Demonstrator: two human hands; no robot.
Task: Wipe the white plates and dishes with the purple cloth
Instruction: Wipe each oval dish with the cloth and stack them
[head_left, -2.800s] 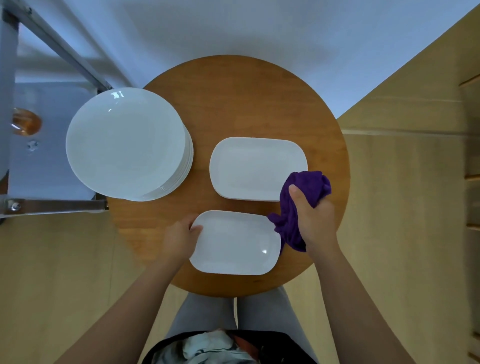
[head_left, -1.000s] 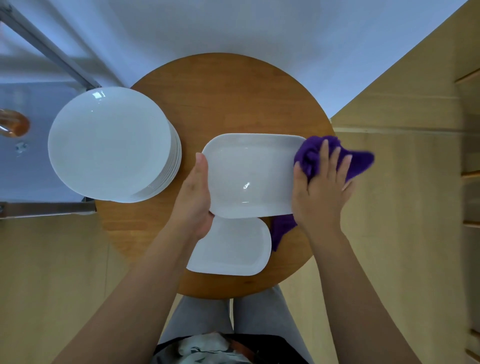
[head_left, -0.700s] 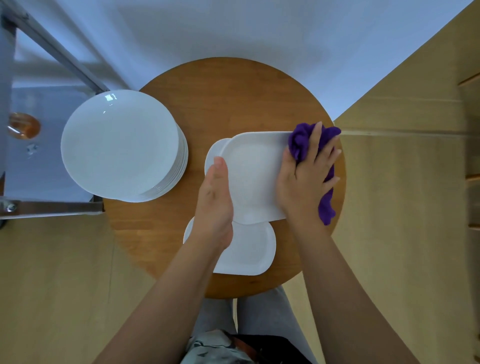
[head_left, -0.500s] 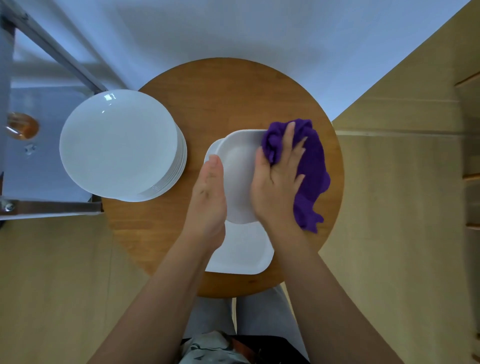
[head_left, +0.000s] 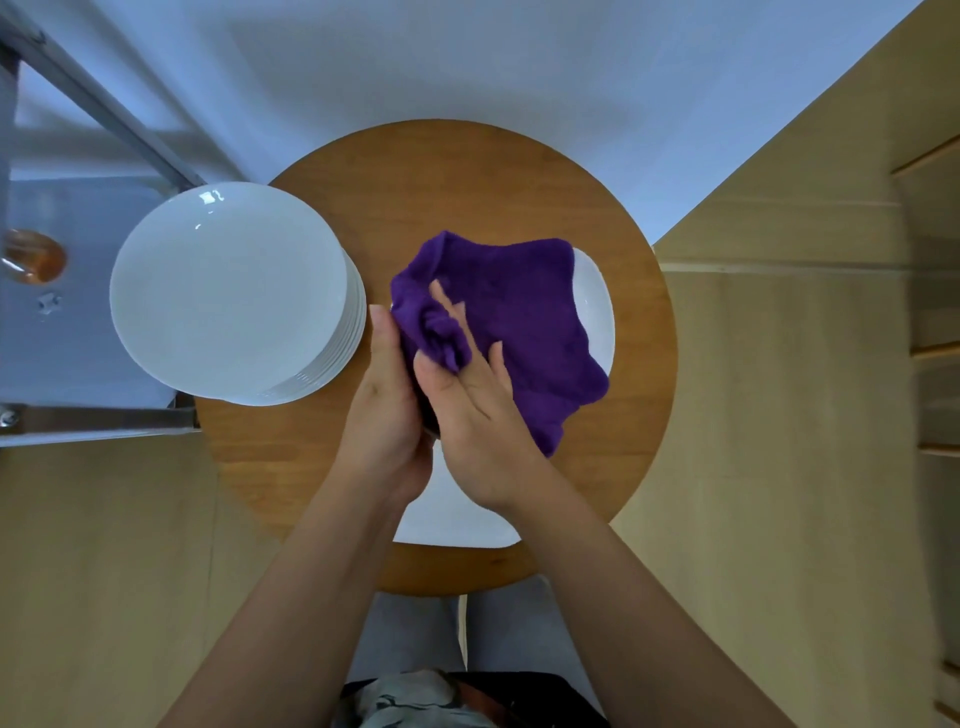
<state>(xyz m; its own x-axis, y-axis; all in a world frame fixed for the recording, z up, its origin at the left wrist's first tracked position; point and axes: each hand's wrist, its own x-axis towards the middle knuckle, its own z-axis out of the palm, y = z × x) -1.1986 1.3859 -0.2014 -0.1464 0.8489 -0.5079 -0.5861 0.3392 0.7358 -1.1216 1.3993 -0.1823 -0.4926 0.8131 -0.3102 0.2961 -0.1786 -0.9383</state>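
Our right hand (head_left: 475, 410) presses the purple cloth (head_left: 519, 332) flat-fingered on the rectangular dish (head_left: 595, 312); our left hand (head_left: 387, 415) steadies its edge, grip unclear.

A stack of plates (head_left: 228, 291) sits at the worktop's (head_left: 457, 176) left edge. To its right a cloth (head_left: 519, 322) covers a dish (head_left: 595, 312); another dish (head_left: 457, 519) lies nearer the person.
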